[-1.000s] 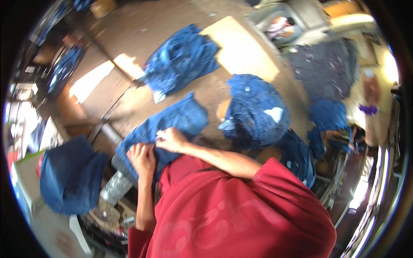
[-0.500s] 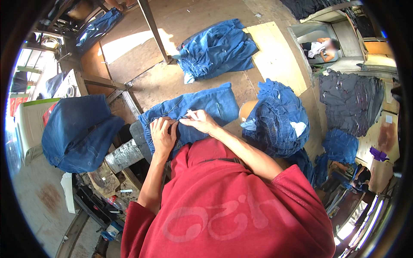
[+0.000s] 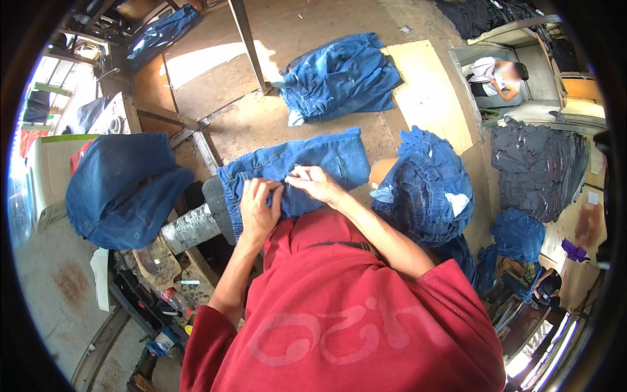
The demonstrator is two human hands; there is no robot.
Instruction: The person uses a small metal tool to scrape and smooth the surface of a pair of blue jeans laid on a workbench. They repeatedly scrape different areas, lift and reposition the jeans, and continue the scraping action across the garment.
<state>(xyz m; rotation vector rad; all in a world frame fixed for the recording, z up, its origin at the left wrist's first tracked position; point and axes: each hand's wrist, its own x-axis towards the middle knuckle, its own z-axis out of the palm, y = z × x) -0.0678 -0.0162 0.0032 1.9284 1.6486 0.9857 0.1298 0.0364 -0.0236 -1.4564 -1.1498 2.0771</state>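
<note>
A blue denim piece [image 3: 294, 171] is spread flat on the wooden table [image 3: 261, 124] at frame centre. Its near edge is pinched by both hands together: the left hand [image 3: 258, 209] curled with bent wrist, the right hand [image 3: 317, 186] gripping a small white tag [image 3: 299, 174]. More denim [image 3: 339, 75] is piled above, a bundle [image 3: 428, 186] to the right.

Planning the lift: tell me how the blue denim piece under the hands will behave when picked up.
The denim piece lies flat and creased, so it will probably flop and drape. Thick seams hint at some weight. The left hand and right hand press it without sliding, so likely not slippery.
</note>
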